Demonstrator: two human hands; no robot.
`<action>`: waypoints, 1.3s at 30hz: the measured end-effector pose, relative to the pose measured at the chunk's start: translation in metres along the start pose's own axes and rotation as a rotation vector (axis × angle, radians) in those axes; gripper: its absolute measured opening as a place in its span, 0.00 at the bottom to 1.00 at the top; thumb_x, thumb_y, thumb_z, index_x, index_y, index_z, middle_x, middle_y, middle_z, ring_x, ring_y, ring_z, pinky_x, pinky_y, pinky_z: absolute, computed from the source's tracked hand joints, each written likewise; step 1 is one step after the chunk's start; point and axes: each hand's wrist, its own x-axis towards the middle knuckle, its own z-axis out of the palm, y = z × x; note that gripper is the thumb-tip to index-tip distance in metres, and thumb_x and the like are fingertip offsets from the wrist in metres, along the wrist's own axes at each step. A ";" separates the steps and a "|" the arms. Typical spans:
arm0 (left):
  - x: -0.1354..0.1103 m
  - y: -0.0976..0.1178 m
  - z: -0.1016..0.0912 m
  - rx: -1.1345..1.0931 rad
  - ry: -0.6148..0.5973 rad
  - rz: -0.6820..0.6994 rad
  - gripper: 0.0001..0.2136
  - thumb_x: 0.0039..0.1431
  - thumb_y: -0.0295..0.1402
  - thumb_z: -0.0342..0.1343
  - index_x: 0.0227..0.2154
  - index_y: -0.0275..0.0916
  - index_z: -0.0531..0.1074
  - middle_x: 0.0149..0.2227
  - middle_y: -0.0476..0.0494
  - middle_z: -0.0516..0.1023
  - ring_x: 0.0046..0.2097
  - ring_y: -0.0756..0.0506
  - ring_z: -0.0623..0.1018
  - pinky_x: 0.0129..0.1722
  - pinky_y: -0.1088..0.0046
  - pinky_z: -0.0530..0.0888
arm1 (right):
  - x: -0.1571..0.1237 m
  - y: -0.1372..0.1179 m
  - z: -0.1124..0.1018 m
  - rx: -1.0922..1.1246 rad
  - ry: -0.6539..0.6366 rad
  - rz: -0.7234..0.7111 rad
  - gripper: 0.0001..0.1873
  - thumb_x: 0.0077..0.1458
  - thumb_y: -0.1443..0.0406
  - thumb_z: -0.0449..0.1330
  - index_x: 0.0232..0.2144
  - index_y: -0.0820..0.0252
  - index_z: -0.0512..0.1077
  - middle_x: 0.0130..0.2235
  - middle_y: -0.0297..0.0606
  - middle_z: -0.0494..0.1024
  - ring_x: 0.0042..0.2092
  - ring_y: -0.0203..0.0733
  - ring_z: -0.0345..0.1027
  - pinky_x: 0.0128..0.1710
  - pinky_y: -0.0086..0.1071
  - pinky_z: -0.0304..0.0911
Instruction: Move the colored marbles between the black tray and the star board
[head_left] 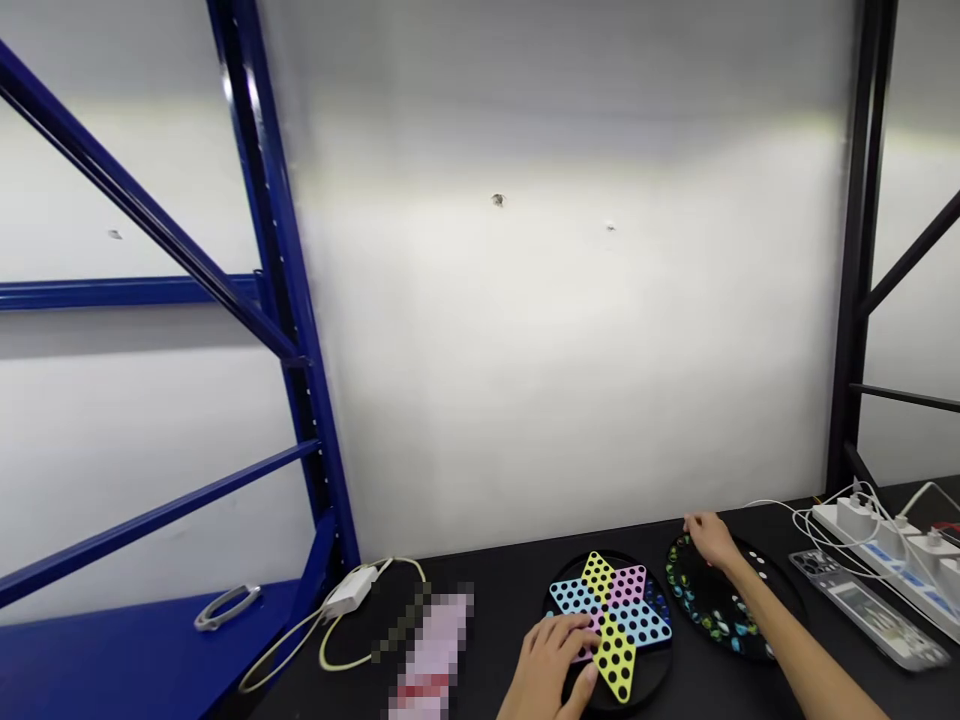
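Note:
A star-shaped Chinese checkers board in yellow, pink and blue, full of round holes, rests on a round black base. My left hand lies over its left side with fingers spread, covering part of the near-left points. To the right is a round black tray with colourful glass marbles mostly along its left and near edges. My right hand is at the tray's far rim, fingers curled together; what they hold, if anything, is hidden. White pieces lie in the tray beside my right wrist.
A phone-like device and a white power strip with cables are at the right. On the left are a white adapter with its cord, a pixelated pink item and a grey handle-shaped object. Blue rack posts stand behind.

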 end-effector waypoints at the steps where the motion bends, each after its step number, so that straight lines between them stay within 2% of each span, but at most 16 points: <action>1: 0.000 -0.002 0.001 0.002 -0.010 0.001 0.17 0.69 0.49 0.43 0.50 0.52 0.72 0.56 0.47 0.74 0.58 0.40 0.71 0.59 0.56 0.68 | -0.001 0.002 0.004 -0.049 -0.001 0.003 0.10 0.58 0.59 0.51 0.28 0.56 0.66 0.28 0.42 0.75 0.34 0.48 0.73 0.33 0.36 0.63; 3: 0.001 -0.005 0.003 0.006 -0.032 0.010 0.18 0.69 0.49 0.41 0.50 0.51 0.72 0.56 0.47 0.74 0.58 0.40 0.71 0.60 0.56 0.67 | -0.005 0.005 0.012 -0.146 -0.006 0.012 0.04 0.54 0.63 0.56 0.31 0.58 0.68 0.34 0.47 0.77 0.45 0.55 0.73 0.44 0.42 0.62; 4: 0.001 -0.006 0.003 0.008 -0.039 0.017 0.19 0.69 0.49 0.40 0.50 0.51 0.72 0.56 0.47 0.75 0.58 0.41 0.71 0.60 0.56 0.67 | -0.006 0.006 0.016 -0.167 -0.008 0.014 0.04 0.52 0.65 0.57 0.33 0.58 0.69 0.36 0.49 0.77 0.49 0.58 0.71 0.47 0.45 0.59; 7: 0.001 -0.005 0.004 0.011 -0.015 0.017 0.19 0.69 0.50 0.40 0.50 0.52 0.72 0.55 0.49 0.75 0.57 0.41 0.72 0.60 0.58 0.67 | -0.010 0.006 0.023 -0.129 -0.014 0.029 0.10 0.49 0.66 0.59 0.37 0.60 0.69 0.38 0.51 0.77 0.51 0.58 0.69 0.49 0.45 0.58; 9: 0.000 -0.003 0.004 0.005 0.024 0.002 0.18 0.69 0.50 0.41 0.49 0.52 0.73 0.55 0.49 0.75 0.57 0.42 0.72 0.59 0.58 0.68 | -0.010 0.004 0.022 -0.039 -0.019 0.050 0.07 0.51 0.63 0.58 0.34 0.59 0.68 0.34 0.48 0.76 0.44 0.54 0.72 0.43 0.41 0.62; 11: 0.000 0.001 0.002 -0.004 0.032 -0.004 0.18 0.70 0.49 0.40 0.49 0.52 0.73 0.55 0.48 0.75 0.58 0.41 0.71 0.59 0.58 0.68 | -0.011 -0.001 0.017 0.096 -0.030 0.073 0.09 0.56 0.58 0.52 0.31 0.57 0.66 0.28 0.40 0.73 0.31 0.46 0.71 0.31 0.35 0.62; 14: 0.000 0.002 -0.002 -0.010 -0.008 0.009 0.17 0.70 0.48 0.41 0.50 0.53 0.72 0.56 0.48 0.74 0.58 0.41 0.71 0.59 0.57 0.68 | -0.016 -0.011 0.009 0.364 -0.056 0.080 0.18 0.60 0.53 0.41 0.29 0.55 0.63 0.22 0.32 0.66 0.18 0.35 0.57 0.18 0.28 0.51; 16: 0.000 0.002 -0.003 -0.005 -0.008 0.012 0.16 0.70 0.47 0.42 0.50 0.53 0.72 0.57 0.49 0.74 0.59 0.41 0.70 0.59 0.58 0.68 | -0.023 -0.019 0.008 0.540 -0.078 0.069 0.18 0.59 0.52 0.41 0.27 0.55 0.61 0.21 0.30 0.63 0.16 0.31 0.50 0.15 0.26 0.45; 19: 0.000 0.003 -0.004 0.009 0.009 0.012 0.16 0.70 0.47 0.43 0.50 0.53 0.72 0.57 0.49 0.74 0.58 0.41 0.71 0.59 0.59 0.69 | -0.035 -0.031 0.014 0.727 -0.111 0.060 0.17 0.56 0.51 0.49 0.23 0.55 0.59 0.19 0.27 0.60 0.15 0.29 0.47 0.14 0.24 0.41; 23: -0.001 0.007 -0.006 0.017 0.006 -0.019 0.15 0.70 0.46 0.43 0.49 0.53 0.72 0.56 0.50 0.74 0.58 0.41 0.71 0.59 0.59 0.69 | -0.057 -0.046 0.035 1.003 -0.226 0.097 0.20 0.55 0.50 0.55 0.21 0.56 0.59 0.16 0.24 0.57 0.14 0.27 0.44 0.14 0.24 0.40; 25: -0.001 0.010 -0.007 0.013 -0.005 -0.025 0.15 0.70 0.46 0.42 0.49 0.53 0.72 0.57 0.50 0.74 0.58 0.42 0.71 0.60 0.59 0.69 | -0.070 -0.051 0.049 1.021 -0.258 0.096 0.23 0.55 0.47 0.56 0.20 0.56 0.59 0.15 0.23 0.55 0.14 0.28 0.43 0.15 0.25 0.38; 28: -0.002 0.011 -0.009 0.009 -0.003 -0.016 0.16 0.70 0.46 0.42 0.52 0.53 0.71 0.57 0.50 0.73 0.59 0.42 0.70 0.60 0.58 0.68 | -0.091 -0.053 0.071 0.723 -0.156 -0.043 0.28 0.56 0.43 0.54 0.17 0.55 0.53 0.15 0.22 0.48 0.16 0.29 0.40 0.17 0.28 0.37; 31: -0.002 0.010 -0.010 0.008 -0.001 0.000 0.16 0.70 0.45 0.43 0.55 0.53 0.69 0.58 0.49 0.73 0.59 0.42 0.70 0.61 0.58 0.68 | -0.111 -0.047 0.090 0.214 -0.093 -0.393 0.29 0.60 0.47 0.52 0.16 0.56 0.50 0.17 0.26 0.52 0.21 0.30 0.44 0.22 0.29 0.41; 34: -0.002 0.010 -0.009 0.011 -0.010 0.012 0.16 0.70 0.44 0.44 0.56 0.54 0.68 0.58 0.50 0.73 0.59 0.43 0.70 0.61 0.57 0.67 | -0.128 -0.035 0.101 -0.232 -0.154 -0.677 0.27 0.65 0.54 0.49 0.16 0.59 0.55 0.18 0.28 0.58 0.22 0.31 0.47 0.26 0.31 0.42; 36: -0.001 0.010 -0.009 0.010 -0.016 0.004 0.16 0.71 0.44 0.44 0.57 0.54 0.68 0.58 0.50 0.72 0.59 0.43 0.70 0.62 0.57 0.66 | -0.135 -0.030 0.103 -0.405 -0.139 -0.769 0.26 0.67 0.58 0.46 0.17 0.59 0.60 0.20 0.30 0.63 0.23 0.32 0.51 0.27 0.31 0.43; 39: -0.002 0.012 -0.010 0.004 -0.029 -0.010 0.16 0.71 0.44 0.43 0.56 0.54 0.68 0.59 0.50 0.72 0.60 0.43 0.69 0.63 0.55 0.65 | -0.142 -0.030 0.100 -0.543 -0.070 -0.845 0.23 0.67 0.62 0.43 0.21 0.58 0.66 0.26 0.35 0.70 0.29 0.35 0.61 0.31 0.30 0.50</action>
